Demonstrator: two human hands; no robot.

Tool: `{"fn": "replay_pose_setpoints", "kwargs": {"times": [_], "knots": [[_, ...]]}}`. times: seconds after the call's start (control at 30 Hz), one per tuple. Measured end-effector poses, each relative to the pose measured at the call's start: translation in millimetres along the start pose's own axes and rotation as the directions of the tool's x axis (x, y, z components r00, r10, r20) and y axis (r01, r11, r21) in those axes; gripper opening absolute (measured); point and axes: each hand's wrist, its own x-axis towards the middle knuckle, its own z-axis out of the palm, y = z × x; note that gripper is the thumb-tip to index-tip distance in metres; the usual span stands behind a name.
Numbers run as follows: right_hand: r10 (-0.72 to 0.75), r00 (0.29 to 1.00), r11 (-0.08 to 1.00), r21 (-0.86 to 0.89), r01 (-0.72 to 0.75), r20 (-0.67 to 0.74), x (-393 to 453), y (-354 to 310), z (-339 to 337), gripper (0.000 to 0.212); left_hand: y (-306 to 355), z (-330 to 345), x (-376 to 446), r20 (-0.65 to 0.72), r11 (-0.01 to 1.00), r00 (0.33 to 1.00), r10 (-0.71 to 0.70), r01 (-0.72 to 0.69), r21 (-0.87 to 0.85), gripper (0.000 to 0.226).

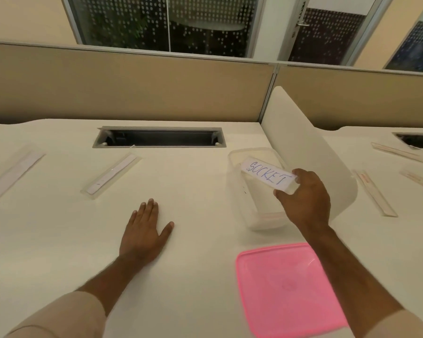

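My right hand (305, 201) pinches a clear label holder (266, 173) with a white card reading "SOCKET". It holds the label over a clear, open plastic container (242, 206) on the white desk (193, 191). The container's pink lid (286, 289) lies flat on the desk in front of it, partly under my right forearm. My left hand (144, 230) rests flat on the desk with straight, spread fingers, well to the left of the container.
Two more clear label holders lie at the left (111, 175) (12, 176), several more on the neighbouring desk at the right (375, 192). A cable slot (159, 137) opens at the desk's back. A white curved divider (310, 152) stands right of the container.
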Motion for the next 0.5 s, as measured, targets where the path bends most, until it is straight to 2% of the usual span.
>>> {"fn": "replay_pose_setpoints", "kwargs": {"times": [0.2,0.33,0.4,0.5], "knots": [[0.074,0.995,0.997,0.022,-0.076,0.059,-6,-14,24,0.054,2,0,1,0.007,1.000,1.000,-0.012,0.012,0.005,0.084],[0.124,0.976,0.988,-0.109,-0.106,0.180,-2,-20,34,0.058,0,0,1,0.008,1.000,1.000,-0.015,0.015,0.005,0.085],[0.190,0.932,0.970,-0.204,-0.130,0.309,5,-22,39,0.066,0,0,2,0.005,1.000,1.000,-0.018,0.018,0.001,0.086],[0.291,0.814,0.934,-0.335,-0.128,0.502,16,-25,46,0.075,1,0,1,0.003,1.000,1.000,-0.015,0.015,-0.002,0.086]]}}
